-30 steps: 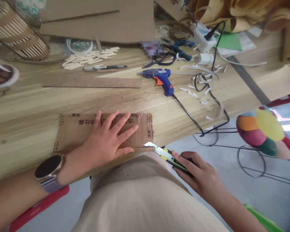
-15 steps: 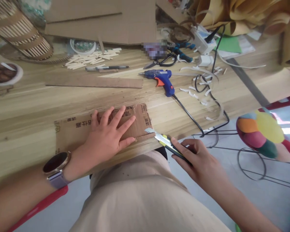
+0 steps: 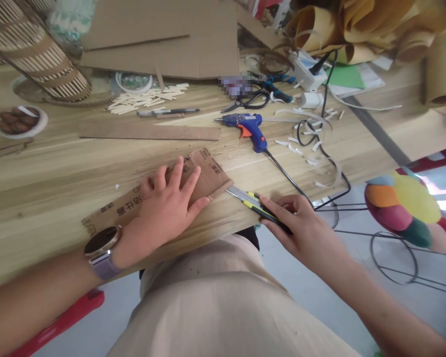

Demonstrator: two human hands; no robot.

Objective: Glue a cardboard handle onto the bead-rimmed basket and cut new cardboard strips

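Spread flat, my left hand point(image 3: 173, 201) presses a printed piece of brown cardboard point(image 3: 211, 171) onto the wooden table. The cardboard lies tilted, its right end turned up and away from me, and my hand and forearm cover part of it. Wrapped around the handle of a utility knife point(image 3: 260, 208), my right hand point(image 3: 301, 223) is at the table's front edge. The knife's blade is extended, and its tip meets the cardboard's lower right corner; I cannot tell whether it cuts in.
Behind the cardboard lie a cardboard strip point(image 3: 148, 132), a pen point(image 3: 167, 112), a blue glue gun point(image 3: 245, 126) and scissors point(image 3: 249, 101). White scraps and a black cable point(image 3: 290, 178) are at right. A bowl of brown nuts point(image 3: 40, 124) stands left. A colourful stool point(image 3: 401, 208) is beside the table.
The cardboard has turned counterclockwise under my left hand, its right end swinging away from me. The knife has shifted slightly, its blade tip now at the cardboard's corner.
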